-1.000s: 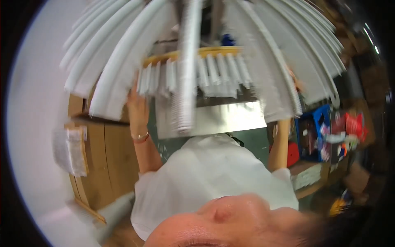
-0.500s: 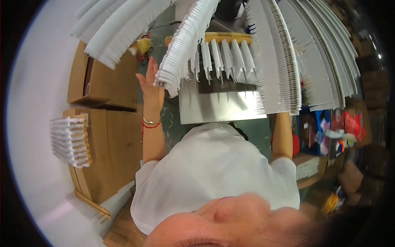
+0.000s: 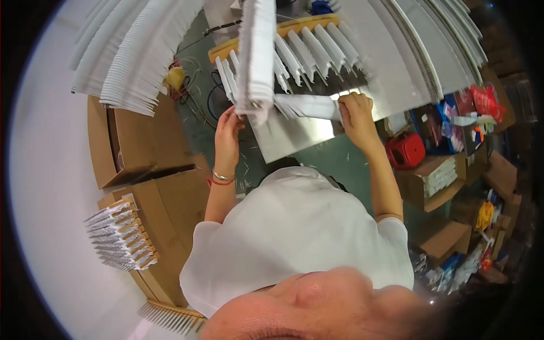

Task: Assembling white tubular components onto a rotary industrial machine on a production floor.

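My right hand is closed on the right end of a bunch of thin white strips, stretched sideways over a shiny metal table. The bunch's left end passes behind a hanging row of white strips. Beside the lower end of that row, my left hand has its fingers curled inward; the row partly covers the fingertips, so what they pinch cannot be made out. Behind both hands, a yellow wooden bar carries several white bundles on metal pins.
Large hanging rows of white strips crowd the upper left and upper right. Cardboard boxes stand at left, with a pinned wooden rack by them. A red stool and an open carton are at right.
My right hand has come out from behind the right hanging row, now holding the white bunch. My left hand's spread fingers have curled in. The view has turned and shifted.
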`<state>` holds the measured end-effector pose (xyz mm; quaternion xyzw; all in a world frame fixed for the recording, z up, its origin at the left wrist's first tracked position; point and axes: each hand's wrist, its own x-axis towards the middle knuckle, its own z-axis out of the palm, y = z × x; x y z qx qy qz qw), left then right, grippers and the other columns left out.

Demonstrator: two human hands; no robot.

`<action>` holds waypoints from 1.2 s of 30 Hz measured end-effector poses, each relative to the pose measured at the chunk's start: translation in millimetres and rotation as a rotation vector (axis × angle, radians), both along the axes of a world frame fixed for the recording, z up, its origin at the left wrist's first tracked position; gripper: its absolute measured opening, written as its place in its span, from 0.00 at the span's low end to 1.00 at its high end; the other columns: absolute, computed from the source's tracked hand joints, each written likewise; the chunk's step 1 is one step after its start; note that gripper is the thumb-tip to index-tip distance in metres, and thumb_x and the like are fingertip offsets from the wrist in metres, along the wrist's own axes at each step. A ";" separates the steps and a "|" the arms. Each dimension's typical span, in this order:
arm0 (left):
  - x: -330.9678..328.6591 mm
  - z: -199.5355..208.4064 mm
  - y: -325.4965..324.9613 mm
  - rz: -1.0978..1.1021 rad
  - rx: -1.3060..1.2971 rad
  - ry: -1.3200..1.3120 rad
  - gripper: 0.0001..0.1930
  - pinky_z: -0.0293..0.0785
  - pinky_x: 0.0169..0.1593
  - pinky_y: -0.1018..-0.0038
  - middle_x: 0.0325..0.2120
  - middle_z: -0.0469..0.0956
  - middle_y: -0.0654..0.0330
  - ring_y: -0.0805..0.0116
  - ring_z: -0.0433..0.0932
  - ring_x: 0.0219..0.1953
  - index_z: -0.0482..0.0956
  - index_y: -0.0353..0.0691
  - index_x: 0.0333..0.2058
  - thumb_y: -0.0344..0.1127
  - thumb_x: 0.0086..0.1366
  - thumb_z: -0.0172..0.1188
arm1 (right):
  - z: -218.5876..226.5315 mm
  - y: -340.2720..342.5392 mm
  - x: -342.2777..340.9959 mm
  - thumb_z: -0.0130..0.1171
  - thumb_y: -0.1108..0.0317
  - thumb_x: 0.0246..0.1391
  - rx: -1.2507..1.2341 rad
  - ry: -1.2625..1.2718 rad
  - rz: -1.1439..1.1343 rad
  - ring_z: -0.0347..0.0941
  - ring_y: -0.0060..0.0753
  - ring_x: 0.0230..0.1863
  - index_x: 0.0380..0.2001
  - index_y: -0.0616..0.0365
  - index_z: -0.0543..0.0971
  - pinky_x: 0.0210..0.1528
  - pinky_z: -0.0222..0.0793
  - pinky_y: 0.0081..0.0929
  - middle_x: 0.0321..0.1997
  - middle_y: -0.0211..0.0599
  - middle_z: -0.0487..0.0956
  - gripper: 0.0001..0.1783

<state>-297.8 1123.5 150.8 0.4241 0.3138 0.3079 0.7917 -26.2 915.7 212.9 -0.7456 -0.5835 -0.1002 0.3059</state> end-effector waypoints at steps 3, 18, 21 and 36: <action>0.1 21.9 -29.9 0.052 0.274 0.121 0.22 0.59 0.63 0.70 0.55 0.70 0.58 0.66 0.68 0.57 0.67 0.35 0.59 0.31 0.67 0.51 | 21.1 -11.1 -47.7 0.57 0.77 0.52 0.001 0.113 0.000 0.66 0.45 0.38 0.37 0.57 0.75 0.42 0.59 0.38 0.33 0.38 0.73 0.08; -52.7 76.7 -74.6 -0.351 1.093 0.059 0.39 0.48 0.68 0.65 0.63 0.61 0.51 0.56 0.58 0.65 0.58 0.36 0.65 0.21 0.50 0.51 | 56.1 -45.9 -208.6 0.61 0.82 0.48 0.261 0.240 -0.236 0.66 0.38 0.29 0.36 0.60 0.80 0.35 0.60 0.31 0.27 0.37 0.74 0.11; -51.3 81.5 -55.3 -0.336 1.077 -0.011 0.40 0.53 0.65 0.67 0.65 0.60 0.55 0.63 0.59 0.64 0.58 0.35 0.65 0.19 0.49 0.51 | 57.4 -43.4 -240.4 0.60 0.82 0.49 0.317 0.237 -0.306 0.65 0.36 0.29 0.36 0.61 0.80 0.33 0.60 0.30 0.27 0.36 0.73 0.10; 31.4 84.5 106.2 -0.267 0.075 -0.365 0.12 0.54 0.20 0.83 0.24 0.74 0.62 0.81 0.63 0.18 0.72 0.35 0.49 0.33 0.71 0.49 | 114.0 -24.9 -342.3 0.60 0.82 0.49 0.281 -0.267 -0.919 0.63 0.31 0.26 0.36 0.59 0.82 0.34 0.59 0.28 0.24 0.31 0.73 0.11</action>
